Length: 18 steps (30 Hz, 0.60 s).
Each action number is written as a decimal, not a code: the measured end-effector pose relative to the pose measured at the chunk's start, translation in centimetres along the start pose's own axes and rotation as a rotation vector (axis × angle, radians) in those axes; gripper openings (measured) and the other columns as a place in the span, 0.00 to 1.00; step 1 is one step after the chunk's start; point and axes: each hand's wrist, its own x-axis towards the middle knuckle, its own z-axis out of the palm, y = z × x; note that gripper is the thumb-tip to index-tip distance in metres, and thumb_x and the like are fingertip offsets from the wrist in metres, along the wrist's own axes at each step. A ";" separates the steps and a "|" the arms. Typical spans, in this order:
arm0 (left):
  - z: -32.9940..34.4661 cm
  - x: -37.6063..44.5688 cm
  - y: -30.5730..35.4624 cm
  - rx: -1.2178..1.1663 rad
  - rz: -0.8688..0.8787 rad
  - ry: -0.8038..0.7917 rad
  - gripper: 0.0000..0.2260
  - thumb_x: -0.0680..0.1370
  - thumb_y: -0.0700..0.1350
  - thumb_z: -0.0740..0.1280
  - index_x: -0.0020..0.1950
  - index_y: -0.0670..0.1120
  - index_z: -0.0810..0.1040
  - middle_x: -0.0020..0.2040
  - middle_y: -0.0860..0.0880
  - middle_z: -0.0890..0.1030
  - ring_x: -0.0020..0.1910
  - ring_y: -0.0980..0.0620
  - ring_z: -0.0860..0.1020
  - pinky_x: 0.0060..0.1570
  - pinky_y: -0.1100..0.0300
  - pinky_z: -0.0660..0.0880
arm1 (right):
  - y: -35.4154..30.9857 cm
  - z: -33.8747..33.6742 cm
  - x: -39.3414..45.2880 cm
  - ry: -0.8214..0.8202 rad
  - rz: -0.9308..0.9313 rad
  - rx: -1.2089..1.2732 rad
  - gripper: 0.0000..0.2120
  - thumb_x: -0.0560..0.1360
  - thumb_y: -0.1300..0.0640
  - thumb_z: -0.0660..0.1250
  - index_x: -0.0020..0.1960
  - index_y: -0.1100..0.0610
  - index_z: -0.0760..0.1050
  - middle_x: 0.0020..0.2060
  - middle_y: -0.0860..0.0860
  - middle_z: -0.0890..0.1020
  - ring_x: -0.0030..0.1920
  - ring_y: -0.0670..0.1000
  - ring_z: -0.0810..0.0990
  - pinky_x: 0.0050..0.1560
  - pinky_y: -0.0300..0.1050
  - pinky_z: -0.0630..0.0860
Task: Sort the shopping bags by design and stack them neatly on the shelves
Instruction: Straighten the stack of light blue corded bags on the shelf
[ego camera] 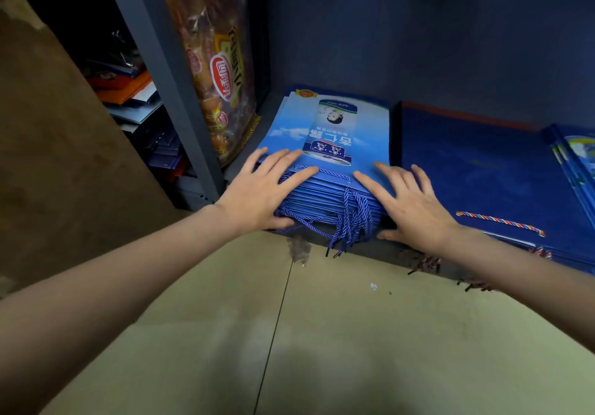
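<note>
Both hands flat, gripping nothing: left hand (257,189) and right hand (410,204) flank centre-frame light-blue bag stack (331,144). Squeeze edges flush, tuck dangling cords (349,221).

The scene is dim, with a cool blue cast inside the shelf (450,44). The back of the shelf, toward 12 o'clock, falls into deep shade. The floor (354,334) at 6 o'clock is the brightest area and carries a soft shadow. Wide-angle distortion bends the upright post (167,70) at 11 o'clock. The forearms blur toward the frame edges.
</note>
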 end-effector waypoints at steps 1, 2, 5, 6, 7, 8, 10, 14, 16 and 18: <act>0.2 0.6 0.1 0.067 -0.041 -0.045 0.44 0.65 0.63 0.72 0.75 0.51 0.57 0.70 0.40 0.68 0.66 0.41 0.69 0.67 0.45 0.59 | -0.1 0.5 0.0 0.032 0.020 0.020 0.59 0.54 0.45 0.82 0.75 0.48 0.48 0.68 0.62 0.67 0.64 0.63 0.69 0.67 0.65 0.60; 0.3 1.1 0.3 0.116 -0.086 -0.081 0.46 0.65 0.62 0.74 0.76 0.52 0.55 0.71 0.41 0.67 0.66 0.41 0.69 0.67 0.45 0.61 | -0.3 0.8 0.1 0.047 0.042 0.049 0.58 0.56 0.47 0.81 0.75 0.48 0.50 0.68 0.62 0.67 0.64 0.63 0.70 0.67 0.64 0.60; 0.3 2.3 0.8 0.212 -0.139 -0.150 0.46 0.70 0.62 0.70 0.77 0.53 0.46 0.73 0.43 0.61 0.66 0.42 0.66 0.66 0.48 0.60 | -0.8 1.0 0.4 0.090 0.074 0.122 0.52 0.59 0.51 0.80 0.76 0.52 0.56 0.69 0.61 0.66 0.64 0.63 0.69 0.69 0.60 0.59; 0.3 2.6 0.9 0.223 -0.139 -0.169 0.45 0.71 0.62 0.69 0.77 0.53 0.43 0.73 0.43 0.59 0.67 0.43 0.65 0.66 0.49 0.60 | -0.8 1.1 0.6 0.099 0.073 0.113 0.51 0.58 0.51 0.80 0.75 0.53 0.58 0.68 0.61 0.67 0.62 0.62 0.70 0.68 0.61 0.60; 0.2 2.7 0.8 0.227 -0.138 -0.181 0.45 0.72 0.62 0.68 0.76 0.53 0.41 0.73 0.44 0.57 0.67 0.43 0.64 0.66 0.49 0.59 | -0.7 1.2 0.7 0.113 0.074 0.090 0.51 0.57 0.51 0.81 0.74 0.53 0.60 0.66 0.61 0.69 0.60 0.62 0.72 0.67 0.61 0.61; 0.2 2.9 0.7 0.222 -0.141 -0.188 0.45 0.72 0.63 0.67 0.76 0.53 0.41 0.74 0.44 0.57 0.67 0.43 0.64 0.65 0.50 0.59 | -0.5 1.3 0.9 0.126 0.070 0.062 0.52 0.54 0.51 0.82 0.73 0.54 0.61 0.65 0.61 0.70 0.58 0.62 0.74 0.66 0.63 0.63; 0.0 3.0 0.5 0.182 -0.168 -0.198 0.45 0.72 0.63 0.67 0.77 0.54 0.41 0.74 0.44 0.57 0.67 0.44 0.64 0.65 0.51 0.60 | -0.3 1.1 1.4 0.130 0.062 0.013 0.51 0.54 0.49 0.82 0.72 0.55 0.63 0.64 0.62 0.71 0.57 0.62 0.75 0.66 0.65 0.61; -0.6 3.1 0.0 0.073 -0.126 -0.250 0.44 0.72 0.62 0.67 0.77 0.54 0.43 0.73 0.46 0.58 0.69 0.45 0.62 0.64 0.51 0.60 | -0.2 -0.3 1.5 0.004 0.029 0.007 0.44 0.67 0.47 0.73 0.76 0.52 0.54 0.69 0.57 0.63 0.67 0.58 0.65 0.72 0.59 0.48; -1.4 3.4 -0.8 -0.009 -0.103 -0.281 0.43 0.71 0.63 0.67 0.77 0.55 0.46 0.72 0.49 0.61 0.69 0.46 0.61 0.64 0.51 0.60 | 0.1 -0.7 1.8 -0.064 -0.005 0.031 0.40 0.70 0.45 0.70 0.75 0.50 0.53 0.68 0.53 0.63 0.68 0.56 0.63 0.72 0.56 0.45; -1.9 3.8 -1.5 -0.079 -0.138 -0.320 0.42 0.70 0.63 0.68 0.76 0.55 0.48 0.72 0.49 0.63 0.70 0.46 0.62 0.65 0.49 0.61 | 0.6 -1.2 2.4 -0.105 -0.012 0.029 0.41 0.70 0.43 0.70 0.75 0.50 0.52 0.69 0.52 0.63 0.68 0.55 0.62 0.72 0.57 0.43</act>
